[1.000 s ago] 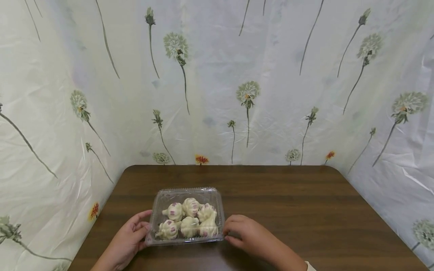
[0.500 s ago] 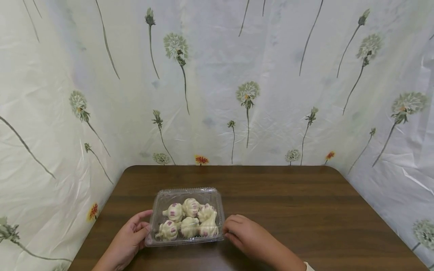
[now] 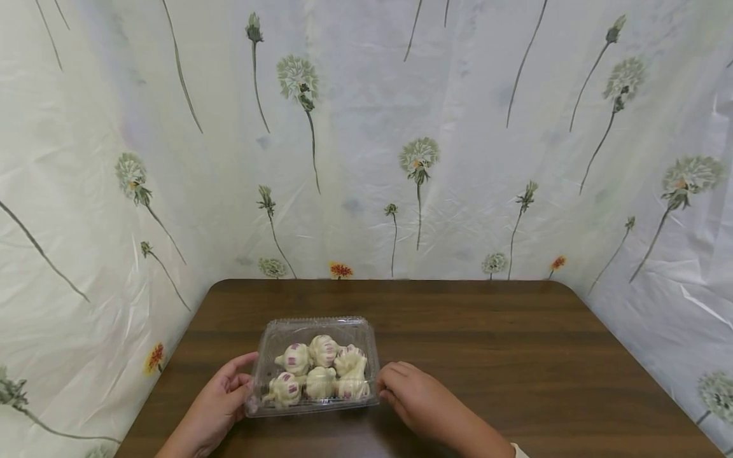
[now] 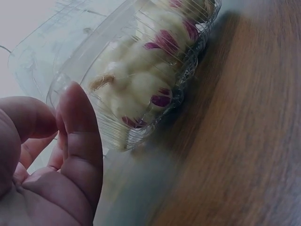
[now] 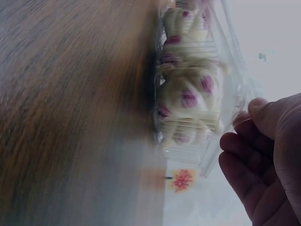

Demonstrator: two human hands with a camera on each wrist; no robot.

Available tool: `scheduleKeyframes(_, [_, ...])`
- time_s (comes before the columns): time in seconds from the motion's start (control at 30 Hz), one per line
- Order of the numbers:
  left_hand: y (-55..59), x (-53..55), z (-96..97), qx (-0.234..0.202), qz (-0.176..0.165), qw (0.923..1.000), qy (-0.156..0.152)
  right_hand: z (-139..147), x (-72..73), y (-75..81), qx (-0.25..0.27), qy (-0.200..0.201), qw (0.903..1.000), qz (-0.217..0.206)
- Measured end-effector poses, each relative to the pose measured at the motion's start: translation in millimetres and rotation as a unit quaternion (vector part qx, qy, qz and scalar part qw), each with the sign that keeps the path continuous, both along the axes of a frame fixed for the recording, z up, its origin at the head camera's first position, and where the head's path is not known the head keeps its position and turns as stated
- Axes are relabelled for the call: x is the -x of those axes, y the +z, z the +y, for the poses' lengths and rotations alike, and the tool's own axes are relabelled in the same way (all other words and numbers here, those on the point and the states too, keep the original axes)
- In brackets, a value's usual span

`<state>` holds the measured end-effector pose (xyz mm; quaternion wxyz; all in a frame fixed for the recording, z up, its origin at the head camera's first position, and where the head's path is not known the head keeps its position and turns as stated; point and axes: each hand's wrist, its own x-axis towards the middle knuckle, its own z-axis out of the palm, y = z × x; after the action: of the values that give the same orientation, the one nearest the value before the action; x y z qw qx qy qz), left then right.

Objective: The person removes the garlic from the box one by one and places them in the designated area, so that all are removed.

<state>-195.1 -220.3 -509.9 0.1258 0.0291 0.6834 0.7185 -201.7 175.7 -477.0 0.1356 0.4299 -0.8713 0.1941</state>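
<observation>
A clear plastic clamshell box [image 3: 280, 327] with several pale garlic bulbs [image 3: 321, 383] in it sits left of centre on the table. Purple patches mark the bulbs [image 4: 127, 80], seen through the plastic in the left wrist view. My left hand [image 3: 212, 404] pinches the box's left rim near its front corner between thumb and fingers. At the opposite side my right hand [image 3: 424, 401] pinches the rim by the right front corner. In the right wrist view the thumb and forefinger of this right hand [image 5: 263, 155] meet at the lid's edge, other fingers curled below.
The dark wood-grain table [image 3: 515, 356] has rounded far corners and stretches widely to the right of the box. A pale curtain [image 3: 366, 127] printed with dandelions hangs behind the table and along both sides.
</observation>
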Motion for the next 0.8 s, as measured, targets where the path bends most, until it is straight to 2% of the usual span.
scheduleKeyframes(0.13, [-0.1, 0.0, -0.6, -0.006, 0.006, 0.9999, -0.009, 0, 1.9, -2.0, -0.001, -0.002, 1.0, 0.001])
scheduleKeyframes(0.37, [1.0, -0.1, 0.7, -0.005, 0.006, 1.0, -0.005, -1, 3.2, -2.6, 0.008, 0.004, 0.9999, 0.012])
scheduleKeyframes(0.57, [0.8, -0.2, 1.1, -0.01, 0.013, 0.9998, -0.006, 1, 2.9, 3.2, 0.032, -0.005, 0.9994, 0.014])
scheduleKeyframes(0.8, [-0.7, 0.1, -0.3, -0.003, 0.004, 1.0, -0.003, 1, 3.4, 10.2, 0.061, 0.01, 0.9977, 0.028])
